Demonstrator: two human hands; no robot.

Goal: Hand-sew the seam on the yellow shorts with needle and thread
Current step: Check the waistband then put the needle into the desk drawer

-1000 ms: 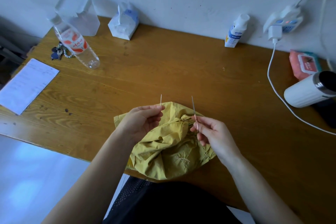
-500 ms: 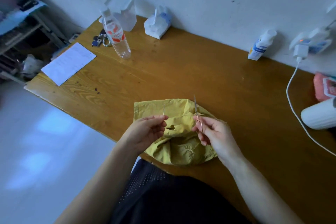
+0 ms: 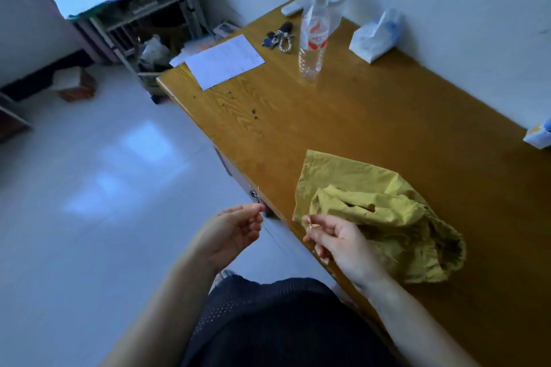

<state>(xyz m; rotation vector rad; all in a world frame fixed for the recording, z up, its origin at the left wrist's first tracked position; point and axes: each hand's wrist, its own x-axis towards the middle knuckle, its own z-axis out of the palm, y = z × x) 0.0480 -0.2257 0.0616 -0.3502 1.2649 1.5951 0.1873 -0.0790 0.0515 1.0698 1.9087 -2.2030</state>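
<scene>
Wooden table point(image 3: 357, 128) is filling the right half of the frame, its edge running diagonally down to lower centre. Yellow shorts point(image 3: 372, 188) are lying crumpled on it at centre right, near that edge, one hem corner spread flat toward upper left.

Left hand point(image 3: 235, 232), lower centre and off the table over the pale floor, is pinching thumb to forefinger on the thread point(image 3: 272, 237). A fine end is standing up from the fingertips and a thin dark run is sagging toward the other hand.

Right hand point(image 3: 340, 241), just in front of the shorts, is pinching a short sliver, other fingers curled. We are taking it for the needle point(image 3: 310, 222); too small to be sure.

We are judging the cloth light, soft and limp, likely to bunch, so we are favouring a hold just beside the seam. The needle we are judging stiff, slick and sharp, best pinched mid-shaft
</scene>
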